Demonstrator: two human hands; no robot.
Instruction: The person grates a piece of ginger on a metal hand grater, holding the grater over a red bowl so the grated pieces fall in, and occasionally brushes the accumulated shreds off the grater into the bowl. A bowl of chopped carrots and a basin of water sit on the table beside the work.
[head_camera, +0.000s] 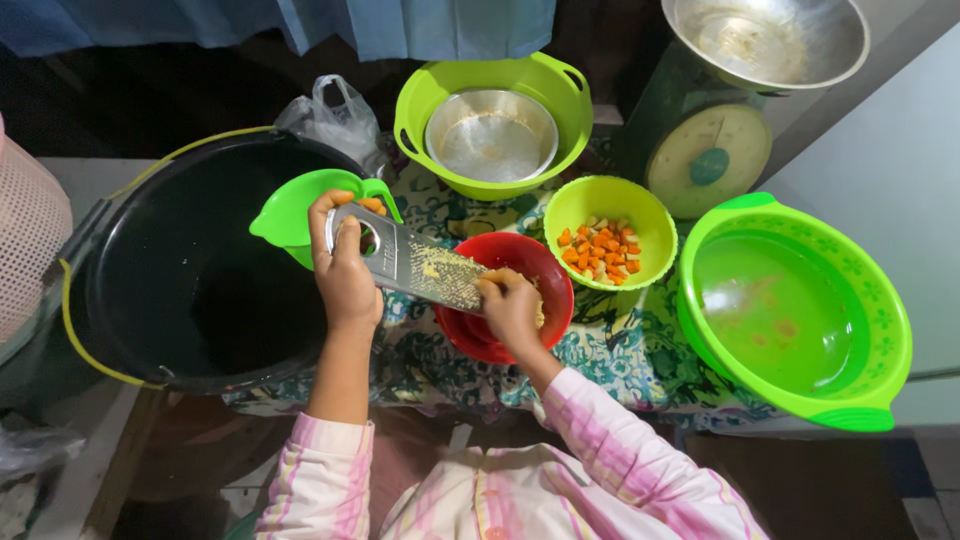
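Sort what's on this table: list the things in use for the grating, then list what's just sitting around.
In use: left hand holding the metal grater; right hand pressing a pale piece of food on it; red bowl underneath.

Sitting around: bowl of diced carrot, big green basin, green colander with steel bowl, black tub, kitchen scale.

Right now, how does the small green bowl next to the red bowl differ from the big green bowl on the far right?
The small green bowl holds orange and pale cubes of chopped food; the big green bowl holds only smears. The small one is yellower and has a plain round rim with no handles; the big one is far wider, with darker green handles. Both are round plastic bowls standing upright on the patterned cloth.
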